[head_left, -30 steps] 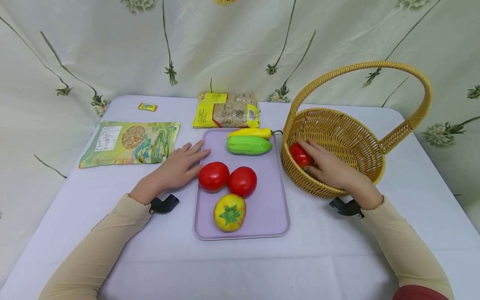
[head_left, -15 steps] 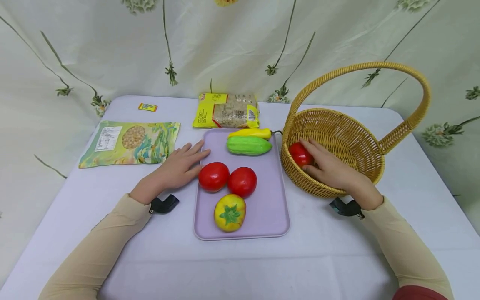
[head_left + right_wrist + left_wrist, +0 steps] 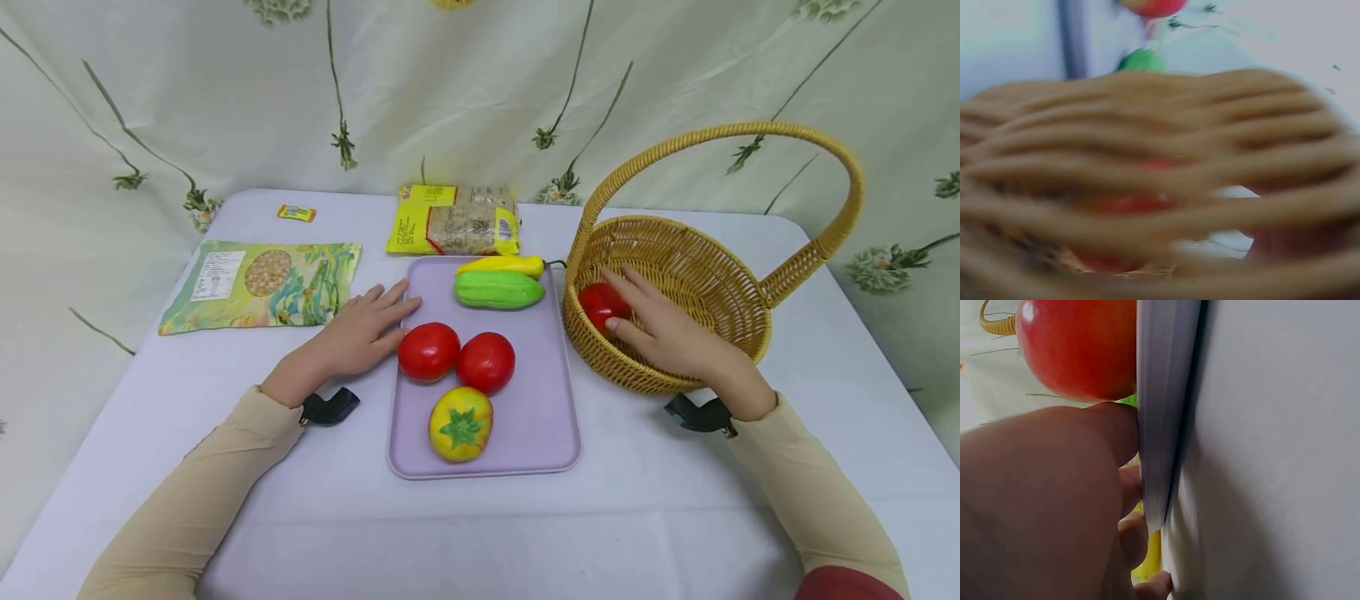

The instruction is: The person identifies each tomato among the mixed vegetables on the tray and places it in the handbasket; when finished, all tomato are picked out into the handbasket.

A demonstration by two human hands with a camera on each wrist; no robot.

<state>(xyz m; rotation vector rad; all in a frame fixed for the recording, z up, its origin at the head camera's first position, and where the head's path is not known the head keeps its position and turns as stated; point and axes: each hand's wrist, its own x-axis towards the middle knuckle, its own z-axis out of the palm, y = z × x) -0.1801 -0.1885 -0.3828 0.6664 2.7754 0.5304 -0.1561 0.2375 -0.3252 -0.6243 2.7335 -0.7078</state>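
My right hand reaches over the near rim of a wicker basket, fingers stretched out above a red tomato inside it, with the thumb at the tomato's near side. Blurred basket weave covers most of the right wrist view. On the left edge of a lilac tray rests my left hand, fingers spread. Two red tomatoes lie in the tray, one just beside the left thumb. A yellow tomato with a green star-shaped calyx sits nearer me.
A green ridged vegetable and a yellow pepper lie at the tray's far end. Behind it is a yellow-and-clear food bag. A green printed bag and a small yellow packet are at left. The basket handle arches high.
My right hand's fingers have lifted and straightened off the tomato in the basket, and the hand has shifted slightly right. The left hand stays on the tray edge.
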